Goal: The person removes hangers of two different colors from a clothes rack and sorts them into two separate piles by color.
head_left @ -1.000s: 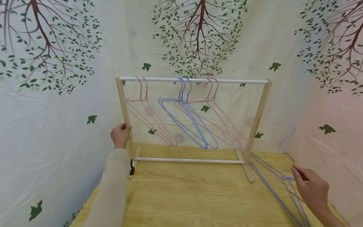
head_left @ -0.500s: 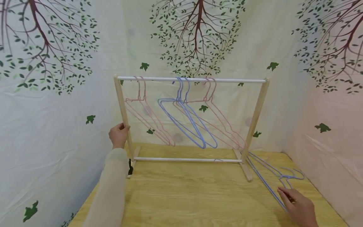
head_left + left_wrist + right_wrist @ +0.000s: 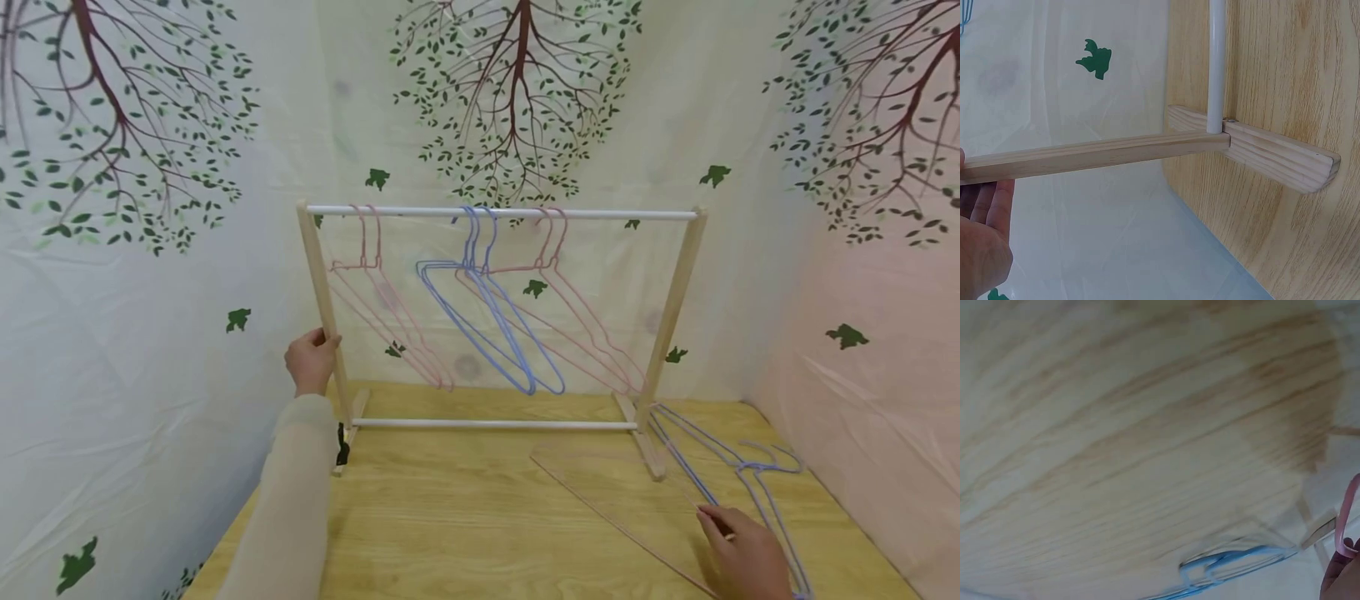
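Observation:
My left hand (image 3: pixel 310 364) grips the left wooden post (image 3: pixel 316 275) of a small clothes rack, with fingers behind the post in the left wrist view. Low at the right of the head view, my right hand (image 3: pixel 746 554) pinches a pink wire hanger (image 3: pixel 618 527), which is blurred and reaches leftward over the table. A curved piece of that hanger (image 3: pixel 1342 525) shows at the right wrist view's edge beside the fingers. On the rack's white top rail (image 3: pixel 600 214) hang pink hangers (image 3: pixel 365 267) at the left, blue hangers (image 3: pixel 480 333) in the middle and more pink hangers (image 3: pixel 592 321) further right.
Several blue hangers (image 3: pixel 750 469) lie on the wooden table (image 3: pixel 450 517) right of the rack, partly behind my right hand. The rack's right foot (image 3: pixel 648 454) stands near them. A cloth wall (image 3: pixel 862 400) borders the table. Something black (image 3: pixel 342 446) is at the left foot.
My right hand has moved left and nearer, carrying the pink hanger from right of the rack to in front of its right foot. My left hand stays on the post.

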The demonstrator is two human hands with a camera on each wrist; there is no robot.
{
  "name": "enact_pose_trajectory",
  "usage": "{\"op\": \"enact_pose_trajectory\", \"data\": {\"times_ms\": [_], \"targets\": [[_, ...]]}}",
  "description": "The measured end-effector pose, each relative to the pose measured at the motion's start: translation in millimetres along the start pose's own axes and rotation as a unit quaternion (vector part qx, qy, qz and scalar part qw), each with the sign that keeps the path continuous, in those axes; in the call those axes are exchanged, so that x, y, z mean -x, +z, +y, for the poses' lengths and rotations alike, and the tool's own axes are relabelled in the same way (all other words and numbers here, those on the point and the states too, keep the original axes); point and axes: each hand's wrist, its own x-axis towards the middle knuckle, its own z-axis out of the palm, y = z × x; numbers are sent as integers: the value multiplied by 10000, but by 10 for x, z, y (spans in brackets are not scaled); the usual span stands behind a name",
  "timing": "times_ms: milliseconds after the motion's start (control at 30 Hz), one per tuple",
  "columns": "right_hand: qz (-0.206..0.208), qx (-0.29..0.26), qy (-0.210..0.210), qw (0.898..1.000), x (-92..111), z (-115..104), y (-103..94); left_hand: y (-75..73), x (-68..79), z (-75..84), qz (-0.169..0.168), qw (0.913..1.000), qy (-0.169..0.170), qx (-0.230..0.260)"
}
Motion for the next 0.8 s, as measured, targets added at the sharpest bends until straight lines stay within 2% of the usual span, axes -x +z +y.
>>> {"op": "enact_pose_trajectory", "data": {"times_ms": [100,267,333,533,800], "targets": [[-208,84,131,9997,18,-85,48,-4,-9,10,-1,10000,-46,-33],[-769,147,654,9948,32,-220,98,7,-19,20,-37,9999,-105,-21],[-915,153,715,9931,24,-257,119,10,-19,20,-40,9999,-132,-20],[-1098,195,534,9923,-37,-318,178,1,-15,14,3,9999,-114,-6],[-1176,-182,817,9895,-111,-299,125,12,-13,38,-66,9998,-193,28]]}}
